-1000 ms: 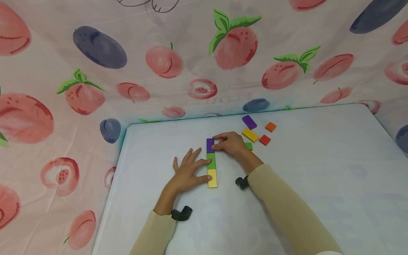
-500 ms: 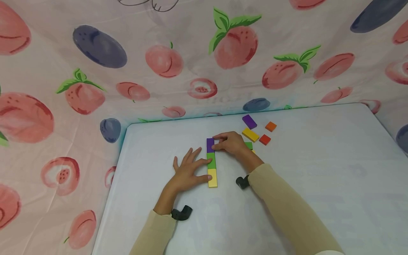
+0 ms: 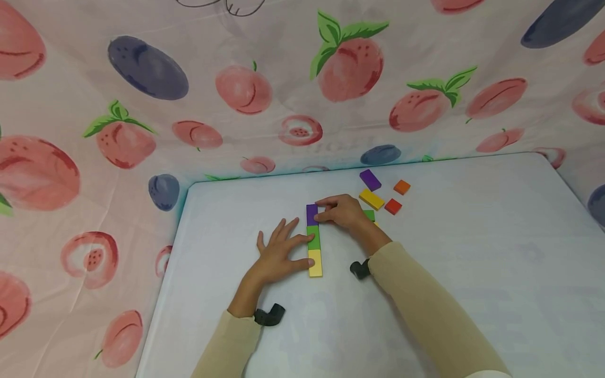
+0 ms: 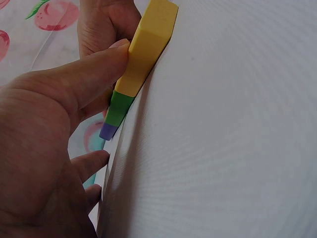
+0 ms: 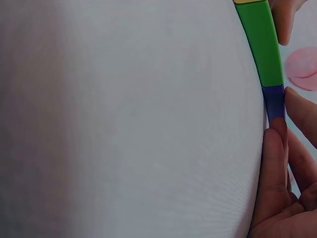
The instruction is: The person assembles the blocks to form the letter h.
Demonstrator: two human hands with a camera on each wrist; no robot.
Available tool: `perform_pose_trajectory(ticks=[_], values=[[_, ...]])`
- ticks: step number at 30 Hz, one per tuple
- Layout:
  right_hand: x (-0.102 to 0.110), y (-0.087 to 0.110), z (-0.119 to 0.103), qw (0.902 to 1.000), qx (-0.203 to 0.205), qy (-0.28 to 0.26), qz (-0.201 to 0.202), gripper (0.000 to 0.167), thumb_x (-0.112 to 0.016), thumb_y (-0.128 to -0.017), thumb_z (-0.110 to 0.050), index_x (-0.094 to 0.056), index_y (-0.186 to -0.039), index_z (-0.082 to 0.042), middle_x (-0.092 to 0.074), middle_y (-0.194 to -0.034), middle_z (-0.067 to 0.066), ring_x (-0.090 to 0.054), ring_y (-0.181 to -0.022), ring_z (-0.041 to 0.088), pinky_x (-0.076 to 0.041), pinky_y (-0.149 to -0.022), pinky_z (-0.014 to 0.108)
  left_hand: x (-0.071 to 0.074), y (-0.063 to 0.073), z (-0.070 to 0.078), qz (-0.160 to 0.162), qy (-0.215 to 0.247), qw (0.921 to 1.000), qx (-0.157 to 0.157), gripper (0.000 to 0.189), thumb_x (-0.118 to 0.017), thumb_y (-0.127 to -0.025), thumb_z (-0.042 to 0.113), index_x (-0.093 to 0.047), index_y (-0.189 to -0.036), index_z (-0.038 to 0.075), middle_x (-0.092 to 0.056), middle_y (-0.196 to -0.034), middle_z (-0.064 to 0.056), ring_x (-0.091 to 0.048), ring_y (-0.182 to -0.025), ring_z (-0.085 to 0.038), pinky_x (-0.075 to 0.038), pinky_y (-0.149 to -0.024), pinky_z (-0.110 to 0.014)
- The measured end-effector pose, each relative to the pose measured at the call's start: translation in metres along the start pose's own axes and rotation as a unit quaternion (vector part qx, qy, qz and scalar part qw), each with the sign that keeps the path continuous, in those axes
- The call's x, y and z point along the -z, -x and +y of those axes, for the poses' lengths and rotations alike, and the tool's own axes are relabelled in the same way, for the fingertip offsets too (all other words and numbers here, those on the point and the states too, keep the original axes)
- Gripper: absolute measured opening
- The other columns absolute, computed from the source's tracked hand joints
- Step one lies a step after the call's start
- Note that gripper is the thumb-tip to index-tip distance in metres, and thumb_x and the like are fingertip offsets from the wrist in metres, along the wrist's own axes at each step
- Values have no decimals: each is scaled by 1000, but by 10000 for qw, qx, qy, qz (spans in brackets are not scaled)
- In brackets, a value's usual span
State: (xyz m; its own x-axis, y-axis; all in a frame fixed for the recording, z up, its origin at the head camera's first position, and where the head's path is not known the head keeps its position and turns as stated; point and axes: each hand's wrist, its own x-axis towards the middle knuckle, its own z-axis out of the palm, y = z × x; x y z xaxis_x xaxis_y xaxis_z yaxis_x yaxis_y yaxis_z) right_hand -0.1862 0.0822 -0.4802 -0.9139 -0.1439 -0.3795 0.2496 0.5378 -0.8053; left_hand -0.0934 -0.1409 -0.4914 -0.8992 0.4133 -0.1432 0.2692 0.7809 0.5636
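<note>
In the head view a purple block (image 3: 311,214), a green block (image 3: 312,230) and a yellow block (image 3: 315,270) lie end to end in a straight row on the white table. My left hand (image 3: 274,258) rests at the row's left, its thumb on the yellow block and its index fingertip on the green one; the other fingers are spread. With thumb and index finger my right hand (image 3: 346,212) pinches the purple block at the far end. The left wrist view shows the left thumb (image 4: 106,62) against the yellow block, with no visible gap between the blocks.
Beyond the right hand lie another purple block (image 3: 370,179), another yellow block (image 3: 371,199), an orange square (image 3: 402,187) and a red square (image 3: 393,206). A second green block (image 3: 369,215) is partly hidden by the right wrist. A fruit-patterned cloth (image 3: 269,131) borders the white table (image 3: 472,273).
</note>
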Motion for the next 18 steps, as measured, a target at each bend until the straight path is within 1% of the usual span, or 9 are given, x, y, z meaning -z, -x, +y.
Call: perform_pose_trajectory(ticks=[4,10,18], values=[[0,1,0,10000,21,-26,-6,51,-87,-81,-33,-73,-129,-23,-61,-84,0,-55,-90,21,-45,-78,29,-1,0,0,37,15,10000,-21,58,-71,-87,60,-60,-141,40,-19,-172,1,-3,-161,-32,13,-111,-78],[0,1,0,10000,70,8,-5,51,-87,-81,-33,-73,-129,-24,-61,-85,0,-55,-92,22,-45,-80,30,-1,-1,-1,5,31,10000,-1,59,-70,-87,61,-59,-141,41,-18,-172,1,-3,-161,-31,13,-112,-78],[1,0,0,9998,62,179,-67,51,-85,-83,-35,-71,-131,-25,-63,-89,2,-55,-91,22,-45,-78,30,-1,-1,-1,8,29,10000,-12,59,-71,-87,60,-59,-142,41,-18,-172,2,-3,-161,-31,13,-112,-78]])
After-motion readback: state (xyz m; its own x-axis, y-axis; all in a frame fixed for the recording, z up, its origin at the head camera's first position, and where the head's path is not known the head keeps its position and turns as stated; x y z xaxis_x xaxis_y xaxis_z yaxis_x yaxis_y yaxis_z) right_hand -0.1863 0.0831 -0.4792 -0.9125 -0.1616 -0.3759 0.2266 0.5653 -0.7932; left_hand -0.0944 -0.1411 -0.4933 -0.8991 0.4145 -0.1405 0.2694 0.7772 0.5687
